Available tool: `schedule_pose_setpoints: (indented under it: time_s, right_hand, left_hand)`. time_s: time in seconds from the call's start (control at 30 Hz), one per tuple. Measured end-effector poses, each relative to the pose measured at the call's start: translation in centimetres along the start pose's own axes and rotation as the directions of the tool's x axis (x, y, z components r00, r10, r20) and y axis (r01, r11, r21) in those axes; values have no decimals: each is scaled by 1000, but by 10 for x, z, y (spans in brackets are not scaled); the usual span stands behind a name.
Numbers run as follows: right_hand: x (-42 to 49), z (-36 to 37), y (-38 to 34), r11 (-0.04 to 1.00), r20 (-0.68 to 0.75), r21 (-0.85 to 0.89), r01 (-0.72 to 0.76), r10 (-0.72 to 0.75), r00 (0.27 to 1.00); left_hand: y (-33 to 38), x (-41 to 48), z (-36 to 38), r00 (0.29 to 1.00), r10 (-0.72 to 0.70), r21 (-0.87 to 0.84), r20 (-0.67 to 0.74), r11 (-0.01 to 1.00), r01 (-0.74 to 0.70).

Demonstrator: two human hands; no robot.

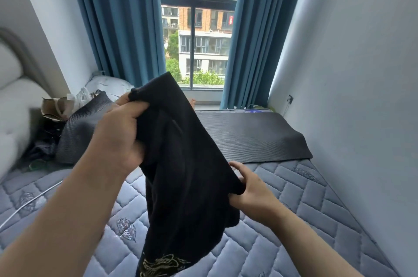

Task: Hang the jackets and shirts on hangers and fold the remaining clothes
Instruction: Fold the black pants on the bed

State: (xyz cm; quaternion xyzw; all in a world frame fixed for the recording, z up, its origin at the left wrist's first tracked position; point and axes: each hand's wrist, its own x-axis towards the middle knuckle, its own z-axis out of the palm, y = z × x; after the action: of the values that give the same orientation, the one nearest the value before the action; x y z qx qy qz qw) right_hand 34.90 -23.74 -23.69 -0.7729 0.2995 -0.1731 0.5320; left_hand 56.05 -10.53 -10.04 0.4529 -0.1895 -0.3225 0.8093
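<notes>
We see both hands raised over the bed, each clamped on the same black garment point(185, 163). The left hand point(119, 134) is the higher one. Its fingers are curled tight round a bunched upper edge of the cloth, and a small tuft sticks out above the knuckles. The right hand point(253, 188) sits lower and to the right of the left, and pinches another edge of the garment between thumb and curled fingers. Between the two hands the cloth runs as a slanted, taut edge, and a peak of it stands up just above the left hand. Below both hands the rest hangs in loose folds to the bottom of the view, where we make out gold embroidery point(162, 265). We cannot tell what kind of garment it is.

Under the hands lies the bed point(294, 197), a grey-blue quilted mattress with leaf patterns. Beyond the right hand a dark ribbed mat point(248, 136) is spread across it, curling up behind the left hand. Left of the left forearm a white cable point(34, 199) crosses the mattress. Farther left we see a heap of bags point(65, 104) beside a pale padded headboard point(13, 100). Beyond both hands, blue curtains point(117, 23) frame a window point(196, 34).
</notes>
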Motion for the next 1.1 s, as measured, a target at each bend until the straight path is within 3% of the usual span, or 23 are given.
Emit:
schedule_pose_setpoints:
  time_s: [0.1, 0.17, 0.3, 0.4, 0.47, 0.57, 0.63, 0.8, 0.87, 0.93, 1.1]
  right_hand:
    - [1, -15, 4, 921, -101, -388, 38, -83, 991]
    - [4, -26, 10, 859, -173, -512, 23, -129, 976]
    - [9, -63, 8, 981, -149, -147, -125, 103, 983]
    - [12, -91, -2, 959, -59, 158, -234, 246, 967]
    - [14, -107, -13, 929, 8, 259, -264, 272, 962]
    - [18, -128, -36, 967, -35, 157, -200, 207, 978]
    - [20, -136, -51, 989, -84, 46, -141, 144, 986]
    - [22, -141, -75, 997, -259, -76, 16, -35, 965]
    - [22, -142, -79, 996, -342, -81, 39, -65, 937]
    - [20, -143, -79, 995, -382, -76, 61, -86, 920]
    - [14, -148, -81, 988, -439, -131, 87, -136, 888]
  left_hand:
    - [13, 7, -13, 998, -61, -10, 14, 998, 61]
    - [21, 13, -19, 999, -28, 16, 22, 999, 28]
    - [29, 26, -28, 997, 74, 163, -18, 984, -71]
    - [33, 37, -42, 993, 120, 261, -14, 959, -112]
    - [37, 45, -51, 989, 151, 357, -11, 924, -137]
    - [39, 54, -62, 978, 205, 605, 44, 774, -189]
    - [36, 57, -67, 979, 194, 666, 65, 722, -188]
    - [31, 62, -76, 998, -59, 591, 3, 805, 45]
    - [28, 60, -78, 984, -178, 617, 25, 777, 125]
    - [21, 60, -82, 986, -167, 695, 28, 712, 101]
    - [11, 61, -90, 997, -67, 558, 30, 829, 39]
